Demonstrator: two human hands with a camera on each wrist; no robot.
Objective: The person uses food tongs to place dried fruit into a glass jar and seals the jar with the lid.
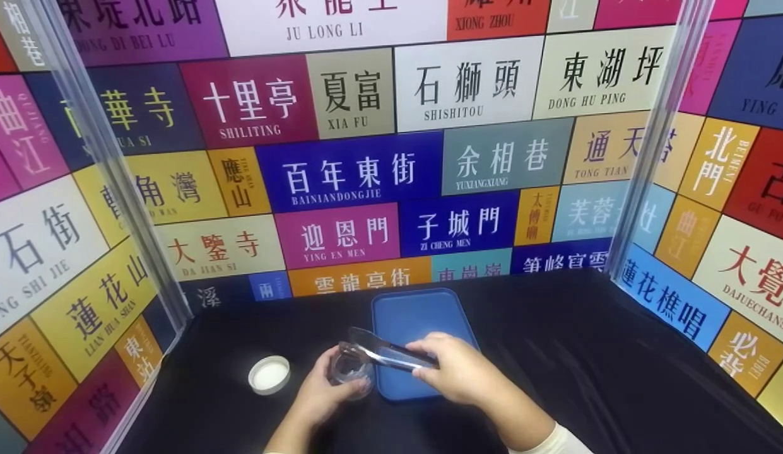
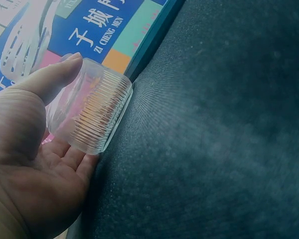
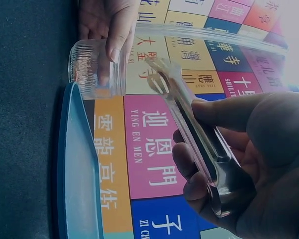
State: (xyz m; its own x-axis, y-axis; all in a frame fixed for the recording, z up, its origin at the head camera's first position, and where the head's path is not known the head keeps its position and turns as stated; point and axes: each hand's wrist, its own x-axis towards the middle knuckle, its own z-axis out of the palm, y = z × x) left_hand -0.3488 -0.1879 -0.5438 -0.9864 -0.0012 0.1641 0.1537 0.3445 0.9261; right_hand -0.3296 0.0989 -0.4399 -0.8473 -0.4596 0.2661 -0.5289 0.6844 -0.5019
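Note:
My left hand (image 1: 320, 389) grips a clear ribbed jar (image 2: 102, 107), thumb on one side and fingers on the other. The jar has no lid on it, and I cannot tell whether anything lies inside. My right hand (image 1: 457, 367) holds metal tongs (image 3: 192, 124) by their arms, between thumb and fingers. In the head view the heads of the tongs reach over the jar's mouth; the right wrist view shows them a little apart from the jar. A blue tray (image 1: 423, 309) lies on the table just right of the jar, partly under my right hand.
A round white lid (image 1: 269, 375) lies on the black-covered table (image 1: 542, 334), left of my left hand. Panels with colourful printed signs (image 1: 359, 173) stand behind and on both sides, with clear upright strips (image 1: 659, 120) at the corners.

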